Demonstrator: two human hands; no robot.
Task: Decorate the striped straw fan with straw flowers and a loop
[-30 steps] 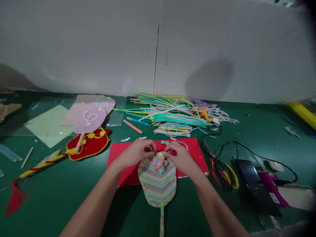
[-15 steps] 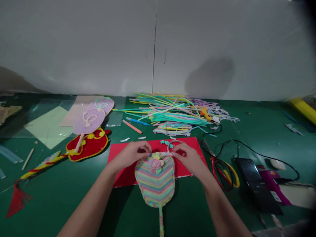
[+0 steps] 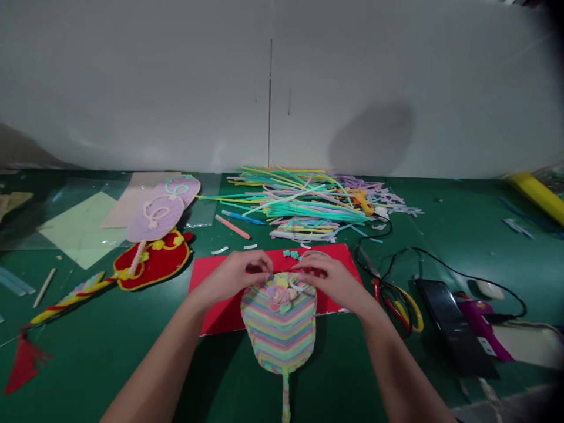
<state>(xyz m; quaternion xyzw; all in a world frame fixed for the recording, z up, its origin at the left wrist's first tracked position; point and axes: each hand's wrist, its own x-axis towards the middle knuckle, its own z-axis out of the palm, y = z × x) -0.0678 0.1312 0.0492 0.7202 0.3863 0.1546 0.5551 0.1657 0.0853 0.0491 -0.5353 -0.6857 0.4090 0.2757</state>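
Observation:
A striped pastel fan [image 3: 279, 329] made of fuzzy sticks lies on the green table, its top edge over a red sheet [image 3: 211, 285]. A small cluster of pastel flowers [image 3: 282, 289] sits at its top. My left hand [image 3: 238, 272] pinches the fan's upper left edge, fingers closed. My right hand [image 3: 328, 278] is curled at the upper right edge, fingertips pressing a thin pale strip beside the flowers.
A heap of coloured fuzzy sticks [image 3: 308, 202] lies behind the red sheet. A purple fan [image 3: 161, 208] and a red fan [image 3: 154, 261] rest at the left. Red-and-yellow pliers [image 3: 399, 305], black cables, a dark phone [image 3: 449, 326] and a purple device are at the right.
My right hand moved back in toward the flower cluster after pulling a pale strip slightly outward. The fan shifted a little; my left hand stayed on its top edge.

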